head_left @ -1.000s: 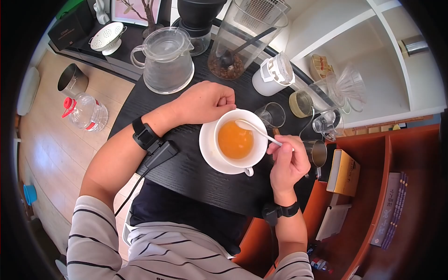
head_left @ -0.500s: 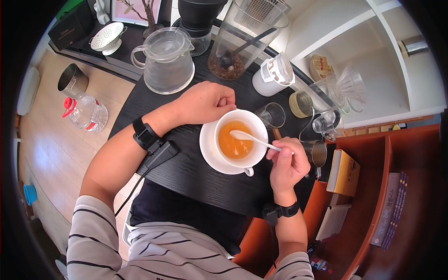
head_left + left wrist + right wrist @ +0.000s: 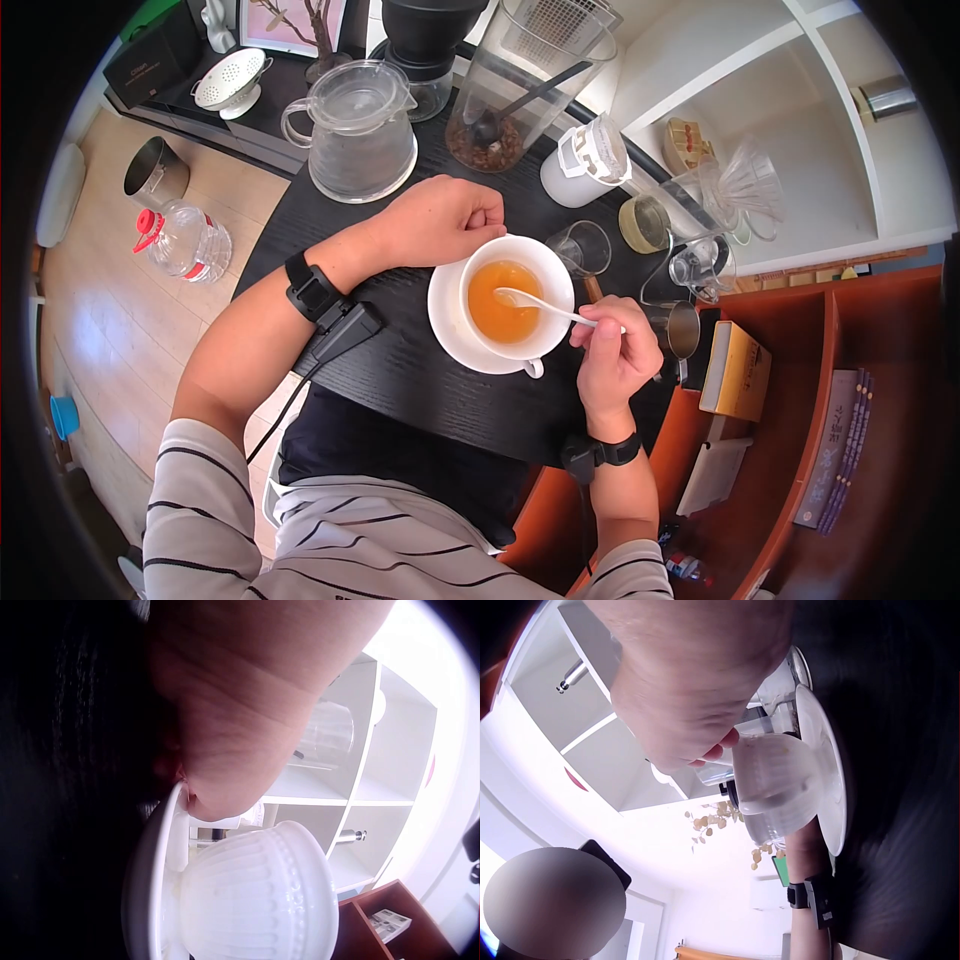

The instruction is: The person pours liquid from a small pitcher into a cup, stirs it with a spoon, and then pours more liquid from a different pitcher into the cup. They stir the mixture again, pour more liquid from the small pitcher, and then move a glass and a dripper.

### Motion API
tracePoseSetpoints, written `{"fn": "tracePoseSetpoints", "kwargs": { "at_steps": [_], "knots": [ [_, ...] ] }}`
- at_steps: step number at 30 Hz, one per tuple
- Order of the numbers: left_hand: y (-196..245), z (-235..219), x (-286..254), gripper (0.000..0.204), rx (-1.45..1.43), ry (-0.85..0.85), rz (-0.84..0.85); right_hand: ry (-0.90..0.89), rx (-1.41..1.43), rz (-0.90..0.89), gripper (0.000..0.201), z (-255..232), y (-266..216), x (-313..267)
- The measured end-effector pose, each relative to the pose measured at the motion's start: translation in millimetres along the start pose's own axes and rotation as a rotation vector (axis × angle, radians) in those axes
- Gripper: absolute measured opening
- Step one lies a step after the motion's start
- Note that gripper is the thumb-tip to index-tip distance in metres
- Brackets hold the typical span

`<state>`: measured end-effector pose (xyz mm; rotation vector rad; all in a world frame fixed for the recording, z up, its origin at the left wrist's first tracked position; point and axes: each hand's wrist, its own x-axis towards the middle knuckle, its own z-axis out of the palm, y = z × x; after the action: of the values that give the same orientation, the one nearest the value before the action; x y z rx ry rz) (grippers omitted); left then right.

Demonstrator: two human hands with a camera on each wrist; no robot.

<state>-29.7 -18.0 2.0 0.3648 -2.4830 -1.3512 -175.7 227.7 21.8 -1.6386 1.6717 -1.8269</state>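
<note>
A white cup [image 3: 560,300] of amber liquid [image 3: 490,310] stands on a white saucer [image 3: 447,325] on the black table. My right hand [image 3: 617,362] pinches the handle of a white spoon [image 3: 555,309] above the cup's right rim; the spoon's bowl dips into the liquid. My left hand [image 3: 440,220] lies at the far left side of the cup, fingers curled. In the left wrist view, its thumb [image 3: 225,799] and fingers close on the saucer's rim [image 3: 174,817], the fingers mostly in shadow. In the right wrist view, the ribbed cup [image 3: 776,780] sits upright on its saucer.
Behind the cup stand a glass pitcher [image 3: 360,150], a tall clear container [image 3: 540,100] with a black scoop, and a white canister [image 3: 585,165]. A small glass [image 3: 582,247] and a metal cup [image 3: 680,328] stand close to the right hand. Wooden shelving [image 3: 810,440] borders the right.
The spoon's bowl has shifted from the cup's far inner side down and left into the middle of the liquid. My right hand has moved slightly; the left hand and cup stay in place.
</note>
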Motion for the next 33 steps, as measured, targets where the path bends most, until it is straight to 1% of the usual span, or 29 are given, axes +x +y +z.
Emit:
{"fn": "tracePoseSetpoints", "kwargs": {
  "at_steps": [2,5,8,11,13,14,16,23,25,28,32,33],
  "knots": [
    [-0.5,0.2,0.1,0.019,0.000,-0.001,0.001,-0.006,0.005,-0.009,0.013,1.1,-1.7,1.4],
    [-1.6,0.5,0.6,0.019,0.008,-0.002,-0.001,0.038,-0.021,-0.023,0.013,5.8,-3.1,3.5],
    [-2.0,1.2,0.5,0.022,-0.009,0.019,0.019,0.087,-0.092,0.025,0.012,7.2,-2.9,3.6],
    [-2.2,0.7,0.6,0.019,0.019,0.002,0.010,0.084,-0.093,0.059,0.012,5.2,-1.6,3.0],
    [-1.2,-0.1,0.5,0.019,0.029,0.002,0.007,0.027,-0.070,0.029,0.013,1.9,0.1,1.1],
    [-1.1,-0.1,0.5,0.019,0.029,0.002,0.007,0.027,-0.070,0.028,0.013,1.4,0.0,1.3],
    [-1.3,0.2,0.3,0.019,0.017,-0.004,-0.007,-0.021,-0.010,-0.029,0.015,0.9,-0.1,1.6],
    [-2.2,0.9,0.4,0.018,0.013,0.005,0.019,0.011,0.014,-0.060,0.014,3.2,-1.4,2.7],
    [-0.4,0.1,0.4,0.018,0.023,0.001,0.008,0.069,-0.064,-0.030,0.012,5.9,-3.3,3.2],
    [-0.2,-0.1,0.3,0.018,0.022,-0.001,0.005,0.056,-0.097,0.005,0.010,6.0,-2.2,3.8],
    [0.1,0.4,0.6,0.018,0.026,0.004,-0.006,0.047,-0.090,-0.002,0.010,4.7,-0.9,3.1],
    [0.8,-0.1,0.2,0.018,0.022,0.000,-0.002,0.004,-0.098,-0.051,0.011,2.6,-1.1,3.5]
  ]
}}
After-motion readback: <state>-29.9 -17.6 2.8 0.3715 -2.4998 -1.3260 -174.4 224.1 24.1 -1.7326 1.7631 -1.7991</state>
